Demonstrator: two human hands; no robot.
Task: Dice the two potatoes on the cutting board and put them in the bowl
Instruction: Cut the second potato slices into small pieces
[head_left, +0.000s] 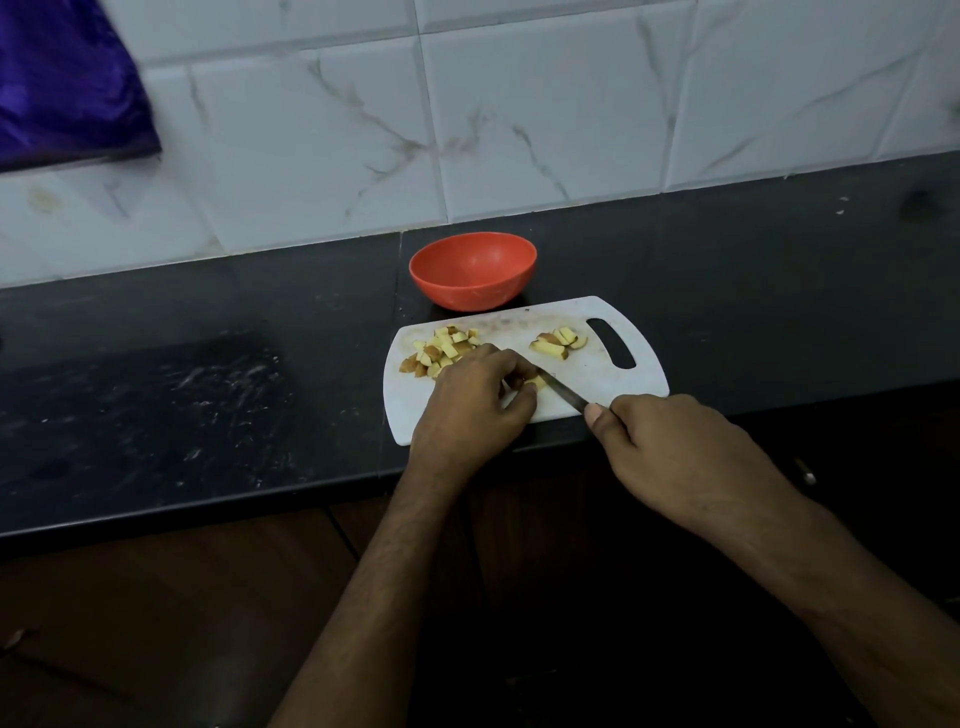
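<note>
While left hand (475, 402) pinches potato piece (535, 383) | right hand (670, 447) grips knife (566, 396), seemingly cutting.

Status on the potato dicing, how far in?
Done: a pile of diced pieces on the cutting board. In hand: left hand holds a potato piece, right hand cuts with the knife. Left: uncut strips; bowl empty.

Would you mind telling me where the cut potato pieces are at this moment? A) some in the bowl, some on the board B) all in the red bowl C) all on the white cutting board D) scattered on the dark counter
C: the potato pieces lie in heaps on the cutting board, while the red bowl behind it shows nothing inside.
</note>
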